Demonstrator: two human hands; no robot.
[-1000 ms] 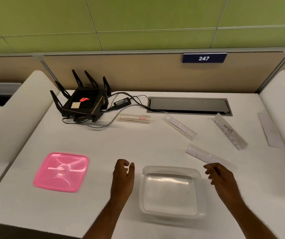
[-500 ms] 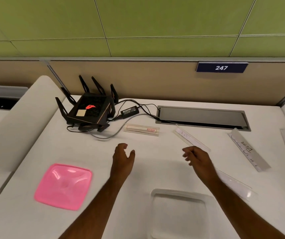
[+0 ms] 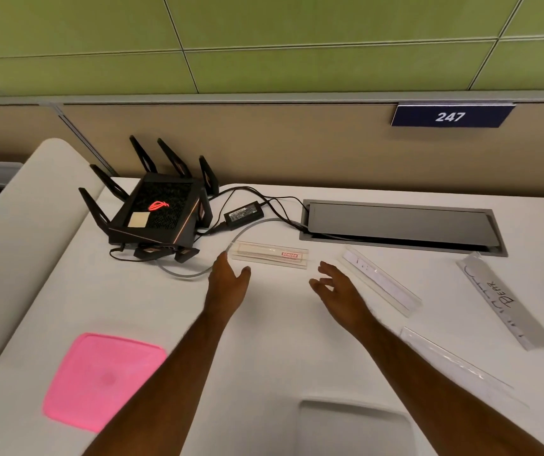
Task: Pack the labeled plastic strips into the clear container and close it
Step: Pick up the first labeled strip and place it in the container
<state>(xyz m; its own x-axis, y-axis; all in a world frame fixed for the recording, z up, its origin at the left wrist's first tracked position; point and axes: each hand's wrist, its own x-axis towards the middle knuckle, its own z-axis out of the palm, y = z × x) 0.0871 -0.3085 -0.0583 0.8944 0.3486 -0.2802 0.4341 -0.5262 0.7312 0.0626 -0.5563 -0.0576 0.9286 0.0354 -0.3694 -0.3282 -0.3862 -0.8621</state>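
Note:
The clear container (image 3: 356, 429) sits at the near edge of the white desk, partly cut off by the frame. Its pink lid (image 3: 99, 380) lies flat at the near left. A strip with a red label (image 3: 270, 255) lies just beyond both hands. My left hand (image 3: 227, 284) hovers with relaxed fingers just short of that strip's left end. My right hand (image 3: 336, 291) is spread and holds nothing, near the strip's right end. A second strip (image 3: 380, 280) lies right of my right hand. A handwritten strip (image 3: 504, 301) lies at the far right. A clear strip (image 3: 454, 360) lies beside my right forearm.
A black router (image 3: 158, 215) with antennas stands at the back left, with its power brick (image 3: 242, 212) and cables running to a grey cable hatch (image 3: 402, 225). A grey cable (image 3: 195, 274) loops near my left hand. A partition with a "247" plate (image 3: 449, 116) closes the back.
Both hands have reached forward from beside the container toward the red-labeled strip. The view has tilted up, so the container has slid to the bottom edge.

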